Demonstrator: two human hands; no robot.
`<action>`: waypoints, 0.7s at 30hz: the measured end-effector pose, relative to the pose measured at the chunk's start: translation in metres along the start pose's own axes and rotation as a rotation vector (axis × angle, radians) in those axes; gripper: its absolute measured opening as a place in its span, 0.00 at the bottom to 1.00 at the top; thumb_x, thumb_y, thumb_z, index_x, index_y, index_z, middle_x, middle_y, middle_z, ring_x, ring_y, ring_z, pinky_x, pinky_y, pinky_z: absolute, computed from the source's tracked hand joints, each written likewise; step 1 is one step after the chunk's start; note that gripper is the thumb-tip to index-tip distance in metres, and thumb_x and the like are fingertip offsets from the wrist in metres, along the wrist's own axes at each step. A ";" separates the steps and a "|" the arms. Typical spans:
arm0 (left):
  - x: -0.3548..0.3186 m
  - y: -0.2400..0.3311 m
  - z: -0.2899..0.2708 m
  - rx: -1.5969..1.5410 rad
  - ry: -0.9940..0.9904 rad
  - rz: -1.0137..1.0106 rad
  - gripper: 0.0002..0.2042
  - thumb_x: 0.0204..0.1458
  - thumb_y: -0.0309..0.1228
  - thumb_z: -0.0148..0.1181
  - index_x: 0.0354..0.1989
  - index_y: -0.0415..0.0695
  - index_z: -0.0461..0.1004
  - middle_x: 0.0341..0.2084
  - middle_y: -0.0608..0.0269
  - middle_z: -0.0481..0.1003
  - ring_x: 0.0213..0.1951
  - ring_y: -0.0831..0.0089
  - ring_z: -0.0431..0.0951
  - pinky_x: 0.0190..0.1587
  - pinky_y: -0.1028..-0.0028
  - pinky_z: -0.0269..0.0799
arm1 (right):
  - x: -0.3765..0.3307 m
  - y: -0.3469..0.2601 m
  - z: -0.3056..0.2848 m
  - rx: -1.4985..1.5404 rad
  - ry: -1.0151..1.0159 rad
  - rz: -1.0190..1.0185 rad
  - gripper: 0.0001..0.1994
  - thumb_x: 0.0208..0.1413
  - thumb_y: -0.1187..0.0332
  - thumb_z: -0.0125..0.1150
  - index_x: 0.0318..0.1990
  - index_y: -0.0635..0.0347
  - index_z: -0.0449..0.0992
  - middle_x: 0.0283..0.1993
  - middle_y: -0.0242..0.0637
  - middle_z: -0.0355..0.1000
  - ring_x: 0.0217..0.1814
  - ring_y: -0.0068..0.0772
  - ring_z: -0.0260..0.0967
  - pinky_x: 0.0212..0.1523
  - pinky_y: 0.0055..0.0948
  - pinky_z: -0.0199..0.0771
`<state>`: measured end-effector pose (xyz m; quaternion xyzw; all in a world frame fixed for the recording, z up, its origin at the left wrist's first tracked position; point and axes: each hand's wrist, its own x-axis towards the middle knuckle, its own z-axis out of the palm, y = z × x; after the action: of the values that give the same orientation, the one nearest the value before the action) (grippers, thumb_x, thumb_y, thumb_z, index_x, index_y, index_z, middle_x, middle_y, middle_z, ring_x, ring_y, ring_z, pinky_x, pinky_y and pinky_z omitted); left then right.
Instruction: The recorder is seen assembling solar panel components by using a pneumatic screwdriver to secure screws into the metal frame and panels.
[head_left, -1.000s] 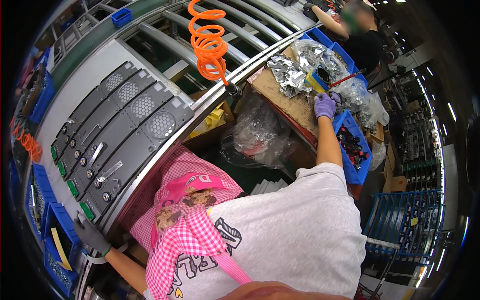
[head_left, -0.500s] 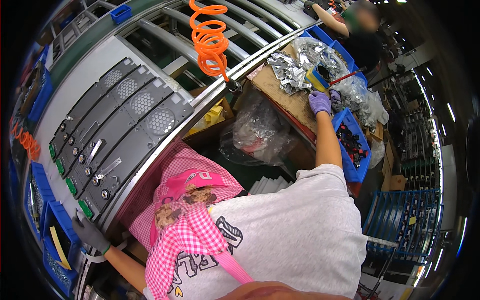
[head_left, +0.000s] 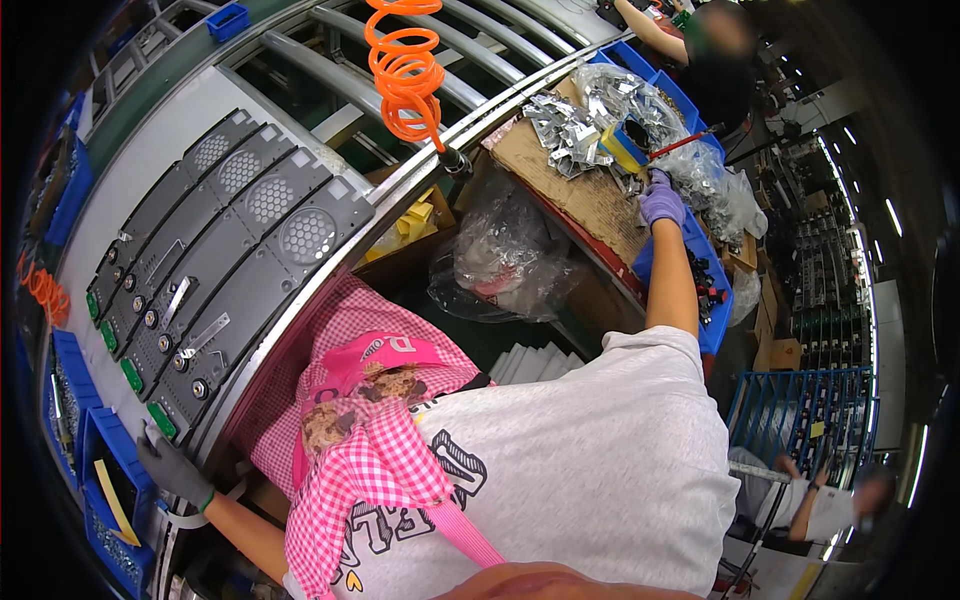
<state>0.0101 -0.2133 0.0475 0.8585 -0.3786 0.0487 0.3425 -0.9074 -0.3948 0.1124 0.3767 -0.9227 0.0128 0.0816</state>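
Note:
My left hand (head_left: 175, 468), in a dark grey glove, lies at the near edge of the worktable with its fingers stretched out. Its fingertips are beside a green circuit board (head_left: 161, 420) on the lower end of the nearest grey panel (head_left: 247, 275). Several such panels lie side by side, each with a round honeycomb grille and small metal fittings. My right hand (head_left: 661, 205), in a purple glove, reaches to the cardboard-covered stand (head_left: 560, 180). Its fingers look curled, but what they hold is hidden. Close by are a yellow-and-blue roll (head_left: 625, 146) and a red rod (head_left: 682, 145).
Metal brackets (head_left: 565, 130) are heaped on the cardboard beside clear plastic bags (head_left: 625, 95). A coiled orange hose (head_left: 408, 75) hangs over the rollers. Blue bins (head_left: 112, 480) stand at the left. Below lies a bagged bundle (head_left: 500, 255). Another person's arm (head_left: 650, 32) is at the far right.
My right hand has moved slightly rightward, nearer the bracket bags and over the blue bin's edge. My left hand stays by the circuit board. Another person has come into view at the lower right.

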 end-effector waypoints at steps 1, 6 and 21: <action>0.000 0.002 0.001 -0.026 0.003 0.004 0.26 0.62 0.43 0.52 0.58 0.31 0.68 0.53 0.41 0.72 0.54 0.54 0.74 0.58 0.65 0.67 | -0.003 -0.001 0.002 -0.059 -0.061 -0.015 0.14 0.51 0.56 0.67 0.44 0.46 0.83 0.51 0.39 0.78 0.54 0.46 0.74 0.56 0.40 0.72; 0.003 -0.019 0.007 -0.071 0.018 0.079 0.26 0.63 0.44 0.53 0.56 0.31 0.70 0.52 0.42 0.73 0.52 0.55 0.75 0.56 0.65 0.67 | -0.016 -0.020 0.003 -0.111 -0.158 0.029 0.19 0.51 0.52 0.67 0.47 0.48 0.82 0.55 0.44 0.76 0.57 0.48 0.72 0.59 0.41 0.71; 0.000 0.011 -0.005 0.026 -0.016 0.033 0.23 0.59 0.35 0.52 0.57 0.29 0.68 0.52 0.40 0.73 0.54 0.51 0.73 0.59 0.63 0.65 | -0.010 -0.010 0.000 0.530 -0.381 -0.140 0.22 0.51 0.58 0.68 0.50 0.62 0.77 0.41 0.41 0.79 0.41 0.36 0.77 0.43 0.33 0.76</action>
<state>0.0032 -0.2149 0.0574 0.8569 -0.3947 0.0527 0.3274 -0.8938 -0.3951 0.1100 0.4427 -0.8579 0.1759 -0.1924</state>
